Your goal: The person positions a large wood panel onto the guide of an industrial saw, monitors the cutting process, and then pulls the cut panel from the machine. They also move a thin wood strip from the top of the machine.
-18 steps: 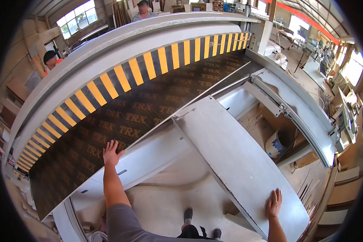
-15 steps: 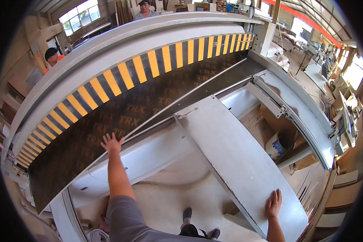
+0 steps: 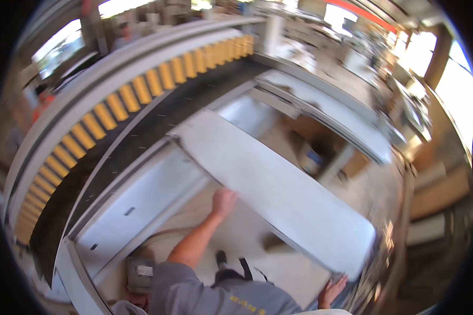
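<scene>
My left hand is beside the left edge of the pale grey table leaf. Motion blur smears its fingers; whether they touch that edge cannot be made out. At the leaf's near right corner, my right hand has its fingers stretched out, with nothing in it. A dark printed board lies on the machine's dark bed, partly under the beam with yellow and black stripes. Neither hand is on the board.
The machine's pale frame runs along the left, with a side rail at the far right. A bucket stands below, between leaf and rail. Stacked boards are at the right. A blurred person in orange is beyond the beam.
My left hand has left the board and moved right to the table leaf's edge. The board's near edge now lies closer to the striped beam. My right hand has shifted to the leaf's corner; the view has turned.
</scene>
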Action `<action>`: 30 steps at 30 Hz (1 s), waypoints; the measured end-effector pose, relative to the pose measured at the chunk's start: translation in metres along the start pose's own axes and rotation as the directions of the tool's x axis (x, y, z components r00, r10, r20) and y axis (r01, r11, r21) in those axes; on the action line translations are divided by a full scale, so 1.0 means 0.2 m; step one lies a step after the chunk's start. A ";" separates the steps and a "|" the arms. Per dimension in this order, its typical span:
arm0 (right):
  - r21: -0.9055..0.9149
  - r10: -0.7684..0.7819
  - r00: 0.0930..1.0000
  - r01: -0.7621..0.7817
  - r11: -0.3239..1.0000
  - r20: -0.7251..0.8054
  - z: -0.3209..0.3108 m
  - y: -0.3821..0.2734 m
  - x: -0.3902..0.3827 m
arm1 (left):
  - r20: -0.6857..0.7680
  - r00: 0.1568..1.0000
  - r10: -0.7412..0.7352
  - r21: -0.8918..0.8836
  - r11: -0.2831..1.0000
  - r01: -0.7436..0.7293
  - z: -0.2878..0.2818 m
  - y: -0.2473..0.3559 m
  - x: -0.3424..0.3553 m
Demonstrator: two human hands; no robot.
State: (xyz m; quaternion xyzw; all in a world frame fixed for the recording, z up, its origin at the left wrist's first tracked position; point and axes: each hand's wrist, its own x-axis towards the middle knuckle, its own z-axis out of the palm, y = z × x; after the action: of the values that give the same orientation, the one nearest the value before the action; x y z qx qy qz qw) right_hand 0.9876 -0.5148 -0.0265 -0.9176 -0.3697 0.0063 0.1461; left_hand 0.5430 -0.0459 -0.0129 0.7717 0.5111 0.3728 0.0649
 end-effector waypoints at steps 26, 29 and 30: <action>0.053 0.637 0.550 -0.778 0.627 0.541 0.15 2.57 -1.67 | 0.157 0.935 0.319 -0.199 0.937 -0.287 2.19 3.01 -0.10; 0.049 0.632 0.518 -0.794 0.606 0.577 -0.03 2.78 -1.36 | 0.240 0.938 0.251 -0.099 0.967 -0.233 2.30 3.02 -0.08; 0.047 0.615 0.527 -0.781 0.623 0.587 -0.06 2.87 -1.24 | 0.257 0.942 0.214 -0.087 0.976 -0.198 2.29 3.06 -0.07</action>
State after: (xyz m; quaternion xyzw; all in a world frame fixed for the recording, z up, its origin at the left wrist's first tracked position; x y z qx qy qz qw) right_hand 1.1969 -1.0801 -0.1957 -0.9149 0.0161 0.3678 0.1653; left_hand 1.2862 -0.2167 -0.0524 0.8615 0.4029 0.2863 0.1163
